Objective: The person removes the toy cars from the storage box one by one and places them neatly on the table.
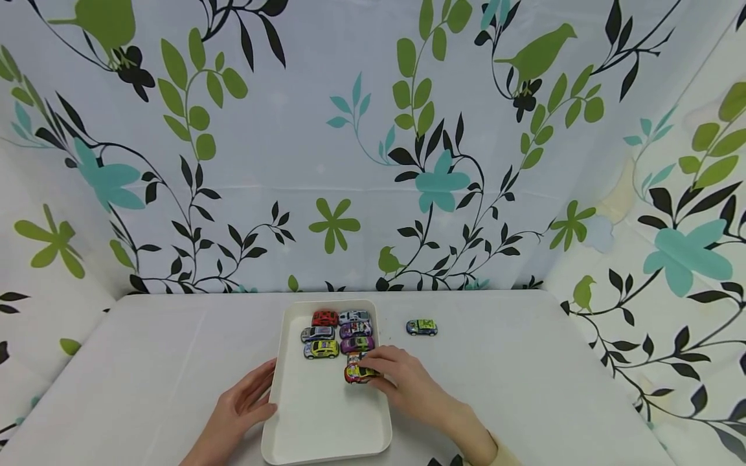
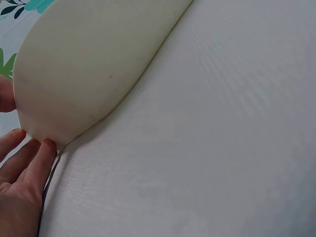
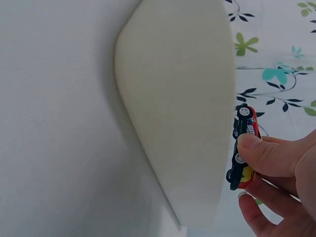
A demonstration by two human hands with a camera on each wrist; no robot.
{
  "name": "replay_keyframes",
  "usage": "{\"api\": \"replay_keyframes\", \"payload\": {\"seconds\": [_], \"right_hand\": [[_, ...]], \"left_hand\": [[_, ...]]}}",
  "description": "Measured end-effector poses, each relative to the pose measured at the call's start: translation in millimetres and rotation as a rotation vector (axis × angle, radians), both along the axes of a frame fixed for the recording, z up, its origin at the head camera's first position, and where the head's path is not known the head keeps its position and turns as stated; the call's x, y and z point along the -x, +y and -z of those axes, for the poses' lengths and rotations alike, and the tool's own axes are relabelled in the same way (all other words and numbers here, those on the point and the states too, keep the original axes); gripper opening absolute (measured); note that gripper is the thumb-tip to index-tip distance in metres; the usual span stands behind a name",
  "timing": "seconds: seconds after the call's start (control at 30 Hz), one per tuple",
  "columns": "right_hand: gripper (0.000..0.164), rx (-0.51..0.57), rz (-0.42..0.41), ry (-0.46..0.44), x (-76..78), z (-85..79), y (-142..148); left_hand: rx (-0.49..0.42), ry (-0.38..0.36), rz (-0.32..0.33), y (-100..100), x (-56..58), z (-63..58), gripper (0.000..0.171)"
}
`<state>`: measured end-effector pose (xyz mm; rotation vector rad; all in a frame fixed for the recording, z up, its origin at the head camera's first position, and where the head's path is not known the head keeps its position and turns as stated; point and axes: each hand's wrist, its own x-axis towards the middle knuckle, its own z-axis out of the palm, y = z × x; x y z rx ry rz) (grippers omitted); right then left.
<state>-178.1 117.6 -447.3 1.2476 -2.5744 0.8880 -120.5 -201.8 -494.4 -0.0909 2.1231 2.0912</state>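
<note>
My right hand (image 1: 410, 382) pinches a red-and-yellow toy car (image 3: 245, 148) between thumb and fingers. In the head view it is over the right half of a white tray (image 1: 326, 421), just in front of several parked toy cars. Its wheels and dark underside face the right wrist camera. At the tray's left side, my left hand (image 1: 239, 408) touches the outer wall with relaxed fingers, the thumb at the rim. Two columns of cars lie at the tray's far end, among them a red car (image 1: 325, 318), a yellow car (image 1: 321, 349) and a purple-and-green car (image 1: 357, 344).
A yellow-green toy car (image 1: 421, 327) stands on the white table (image 1: 495, 362), right of the tray. Behind the table hangs a cloth (image 1: 280, 162) printed with leaves, birds and flowers, with similar cloth at both sides.
</note>
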Motion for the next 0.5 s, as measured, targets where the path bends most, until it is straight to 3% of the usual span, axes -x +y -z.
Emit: {"api": "replay_keyframes", "payload": {"seconds": [0.23,0.5], "right_hand": [[0.032,0.059,0.027,0.075,3.9,-11.0,12.1],[0.034,0.059,0.113,0.048,13.3,-15.5,30.6]], "left_hand": [[0.034,-0.028,-0.008,-0.8,1.6,-2.0,0.072],[0.03,-0.023,0.003,-0.5,1.9,-1.9,0.072]]}}
